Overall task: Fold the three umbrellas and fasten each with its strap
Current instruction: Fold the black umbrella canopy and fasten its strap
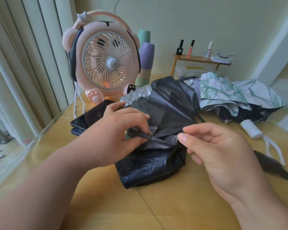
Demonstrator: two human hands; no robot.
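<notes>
Black umbrella (156, 165) lies crumpled mid-tabletop (98, 205). My left hand (121, 128) pinches a canopy pleat; right hand (221, 146) loose, holding nothing. I'd smooth every pleat one way, then roll tight.

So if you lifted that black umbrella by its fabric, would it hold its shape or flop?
Probably flop: the black umbrella lies in loose, crumpled folds, and the left hand pinches a fold that bunches easily. Its sheen suggests thin, rather slippery cloth. It is likely light for its size, though ribs hidden inside may add stiffness.
</notes>
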